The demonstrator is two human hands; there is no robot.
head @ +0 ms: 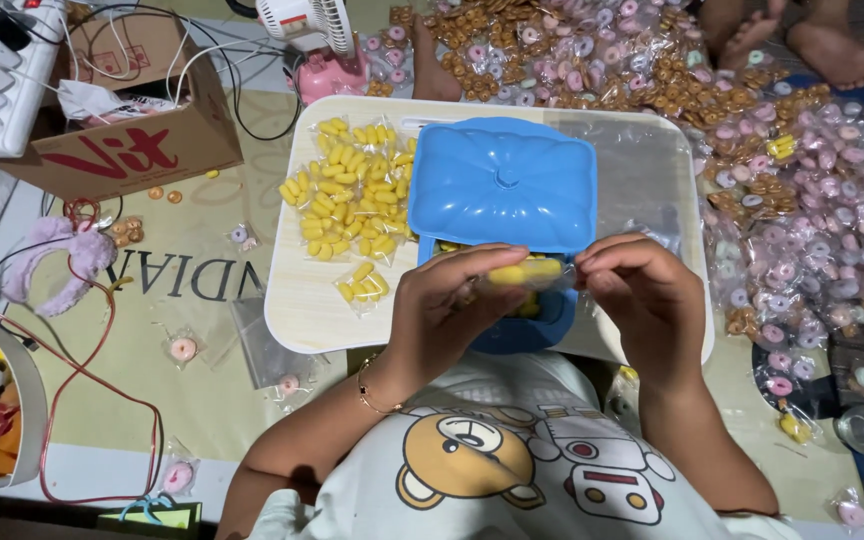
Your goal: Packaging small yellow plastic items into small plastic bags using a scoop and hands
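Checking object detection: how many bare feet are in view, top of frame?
2, both at the top right among the small packets: one foot left, another foot right of it. More may lie outside the frame.

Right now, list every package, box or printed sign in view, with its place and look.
Cardboard box: upper left on the floor, brown with red lettering.
Small clear packet: between both hands, yellow pieces inside.
Packets of yellow pieces: tray's left half.
Pile of clear packets: right floor, pink and orange rings.
Floor mat: beige, dark lettering.
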